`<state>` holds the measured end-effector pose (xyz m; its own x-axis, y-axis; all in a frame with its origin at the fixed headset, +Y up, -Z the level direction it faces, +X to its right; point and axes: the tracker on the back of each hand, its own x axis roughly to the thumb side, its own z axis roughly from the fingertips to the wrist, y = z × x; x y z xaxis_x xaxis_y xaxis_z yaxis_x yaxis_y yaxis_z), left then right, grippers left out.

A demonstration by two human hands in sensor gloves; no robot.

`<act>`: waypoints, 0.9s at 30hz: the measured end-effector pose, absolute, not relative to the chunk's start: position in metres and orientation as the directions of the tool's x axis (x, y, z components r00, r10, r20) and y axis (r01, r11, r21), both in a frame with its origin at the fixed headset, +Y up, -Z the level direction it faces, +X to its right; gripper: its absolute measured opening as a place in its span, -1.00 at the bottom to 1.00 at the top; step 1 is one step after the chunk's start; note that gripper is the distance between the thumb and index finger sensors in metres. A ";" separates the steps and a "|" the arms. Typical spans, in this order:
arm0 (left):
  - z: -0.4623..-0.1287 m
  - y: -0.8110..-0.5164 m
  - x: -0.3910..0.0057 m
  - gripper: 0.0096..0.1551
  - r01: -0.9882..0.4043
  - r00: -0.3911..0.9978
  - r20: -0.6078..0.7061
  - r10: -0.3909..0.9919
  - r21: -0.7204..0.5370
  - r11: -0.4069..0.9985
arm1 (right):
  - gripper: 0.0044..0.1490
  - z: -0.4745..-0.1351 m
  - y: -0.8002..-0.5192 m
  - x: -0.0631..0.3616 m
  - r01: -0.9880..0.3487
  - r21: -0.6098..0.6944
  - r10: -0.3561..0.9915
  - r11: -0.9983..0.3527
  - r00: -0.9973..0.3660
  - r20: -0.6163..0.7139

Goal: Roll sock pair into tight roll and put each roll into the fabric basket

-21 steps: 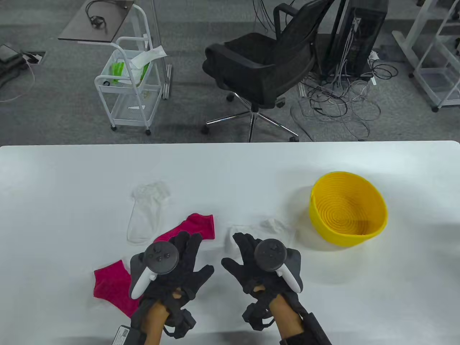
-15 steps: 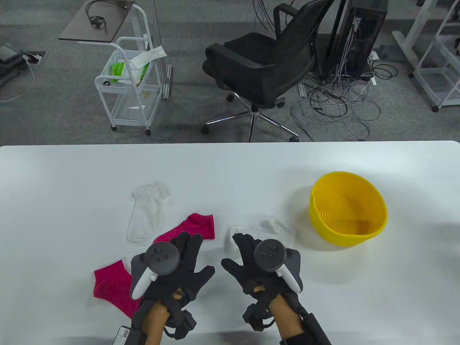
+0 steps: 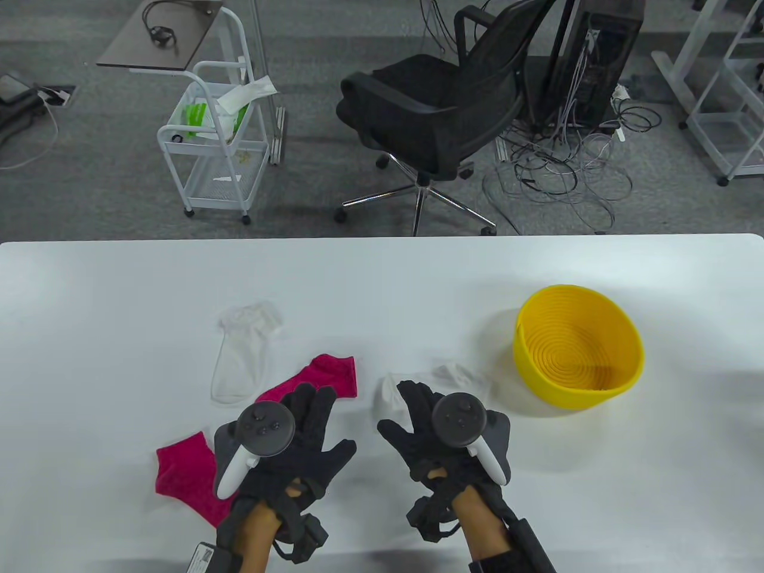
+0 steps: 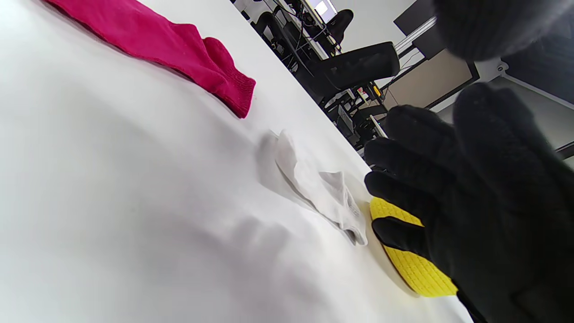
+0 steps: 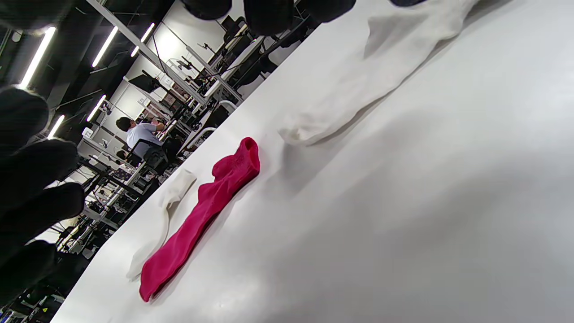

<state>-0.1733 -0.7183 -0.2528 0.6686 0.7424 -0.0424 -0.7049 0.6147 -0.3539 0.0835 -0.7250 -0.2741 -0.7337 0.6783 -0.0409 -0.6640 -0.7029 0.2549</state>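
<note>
Left hand (image 3: pixel 292 441): fingers spread, holding nothing, above a magenta sock (image 3: pixel 325 376) lying flat, cuff beyond the fingertips. Right hand (image 3: pixel 439 436): fingers extended, holding nothing, over a crumpled white sock (image 3: pixel 453 377). A second white sock (image 3: pixel 242 358) lies far-left of the left fingertips. Yellow ribbed basket (image 3: pixel 578 355) sits right of the right fingers. No legible writing.

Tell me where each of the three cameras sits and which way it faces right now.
Table view: overhead, looking down at the white table; both gloved hands, left hand and right hand, enter from the bottom.
Left wrist view: low over the table, facing the yellow basket; the right hand fills the right side.
Right wrist view: low, facing the left hand; own fingertips at top.
Shared: the near white sock and the upper pink sock show in both wrist views.
</note>
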 end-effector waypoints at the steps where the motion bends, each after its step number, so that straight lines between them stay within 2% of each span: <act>1: -0.252 -0.718 -0.173 0.01 -0.708 0.665 -0.042 0.745 -0.352 0.612 | 0.11 -0.274 -0.724 0.084 -0.668 0.241 0.679 -0.704 -0.733 -0.046; 9: -0.250 -0.710 -0.176 0.02 -0.723 0.648 -0.026 0.761 -0.336 0.603 | 0.09 -0.278 -0.706 0.099 -0.696 0.129 0.692 -0.706 -0.717 -0.081; 12: -0.251 -0.708 -0.177 0.01 -0.731 0.638 -0.023 0.769 -0.331 0.597 | 0.00 -0.285 -0.700 0.118 -0.710 0.065 0.698 -0.701 -0.702 -0.144; 16: -0.253 -0.712 -0.177 0.01 -0.726 0.645 -0.039 0.763 -0.344 0.596 | -0.12 -0.296 -0.697 0.147 -0.734 -0.029 0.706 -0.678 -0.640 -0.302; 18: -0.254 -0.712 -0.178 0.01 -0.724 0.648 -0.043 0.760 -0.344 0.598 | -0.17 -0.300 -0.700 0.157 -0.691 -0.050 0.658 -0.721 -0.661 -0.359; 21: -0.253 -0.710 -0.178 0.01 -0.730 0.641 -0.043 0.766 -0.342 0.592 | -0.22 -0.306 -0.711 0.164 -0.565 -0.023 0.517 -0.825 -0.737 -0.435; 27: -0.252 -0.709 -0.178 0.01 -0.729 0.641 -0.041 0.767 -0.345 0.591 | -0.24 -0.316 -0.734 0.161 -0.408 0.030 0.326 -0.913 -0.771 -0.547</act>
